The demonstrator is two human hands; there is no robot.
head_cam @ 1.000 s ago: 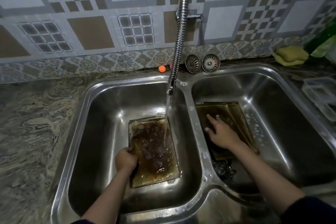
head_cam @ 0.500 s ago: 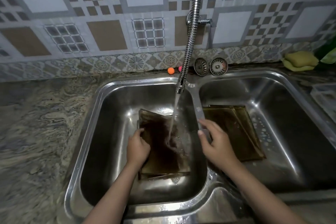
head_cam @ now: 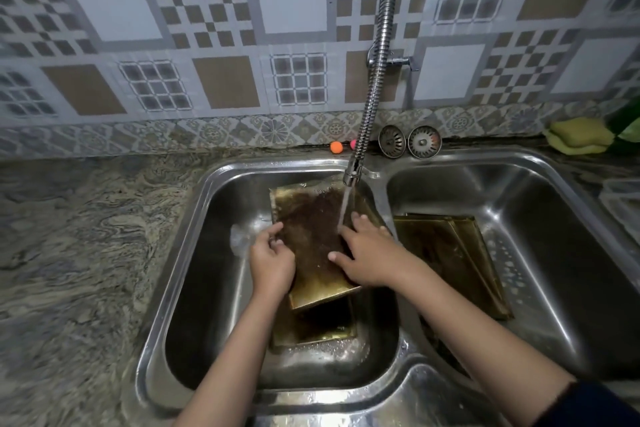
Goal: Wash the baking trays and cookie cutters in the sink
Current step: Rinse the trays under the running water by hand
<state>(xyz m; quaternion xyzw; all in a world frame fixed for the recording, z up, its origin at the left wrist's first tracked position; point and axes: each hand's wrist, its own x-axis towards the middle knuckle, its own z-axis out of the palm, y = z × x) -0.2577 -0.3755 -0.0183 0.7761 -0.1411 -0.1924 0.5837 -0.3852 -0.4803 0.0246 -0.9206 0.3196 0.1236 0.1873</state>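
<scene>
Under the tap [head_cam: 353, 177], the left hand [head_cam: 272, 262] grips the tray's [head_cam: 311, 236] left edge; the right hand [head_cam: 367, 253] lies flat on it. Another tray [head_cam: 311, 326] beneath is mostly hidden.

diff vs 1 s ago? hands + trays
Right hand left the right-basin trays and crossed to the left basin, now flat on the top tray. That tray went from lying flat to tilted up under the stream. Left hand keeps its grip on the tray's left edge. Tap still running; right-basin trays unmoved.
</scene>
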